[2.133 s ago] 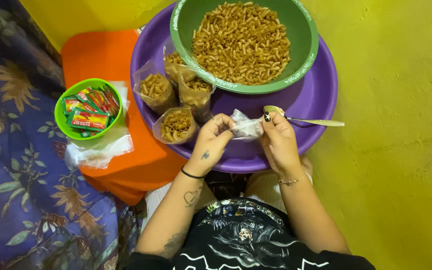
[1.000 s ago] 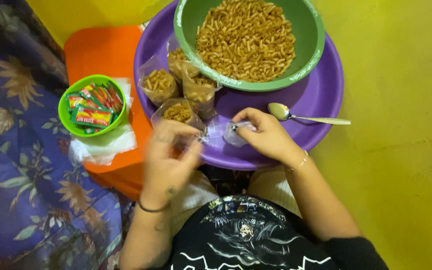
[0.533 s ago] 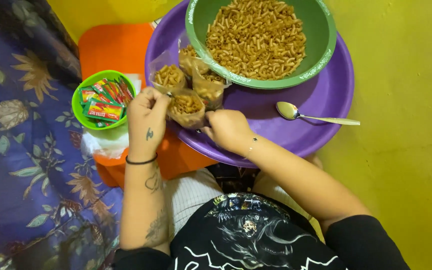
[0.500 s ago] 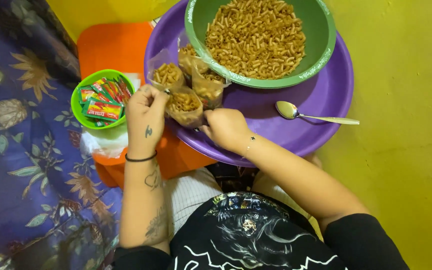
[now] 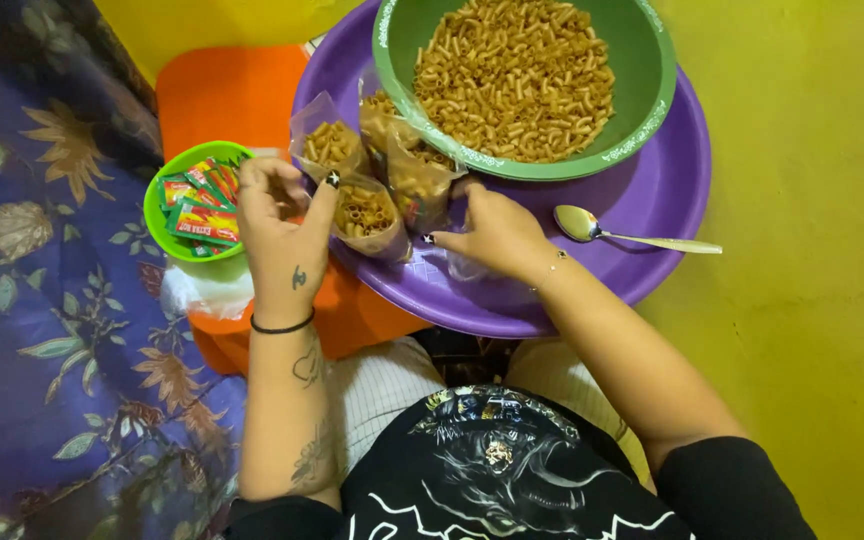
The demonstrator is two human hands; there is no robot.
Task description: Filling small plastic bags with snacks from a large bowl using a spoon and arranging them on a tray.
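Observation:
My left hand [image 5: 284, 232] hovers at the right edge of a small green bowl [image 5: 165, 243] of red and green sachets [image 5: 202, 222], fingers curled over them and thumb pointing at a small clear bag of macaroni [image 5: 362, 212]. Whether it holds anything is hidden. My right hand [image 5: 497, 235] rests on the purple basin [image 5: 652, 200], gripping a crumpled empty clear bag [image 5: 460, 267] beneath the palm. Two more filled bags [image 5: 327, 145] [image 5: 417, 178] lean against the large green bowl [image 5: 654, 108] heaped with brown macaroni [image 5: 517, 80].
A metal spoon [image 5: 632, 238] lies in the basin at the right. The small bowl sits on clear plastic bags [image 5: 202, 292] atop an orange stool [image 5: 227, 100]. Blue floral cloth [image 5: 52, 300] covers the left; a yellow surface [image 5: 812, 250] lies to the right.
My left hand left the empty bag and swung left to the sachet bowl. My right hand put the spoon down in the basin and keeps the empty bag, now pressed low beside the filled bags.

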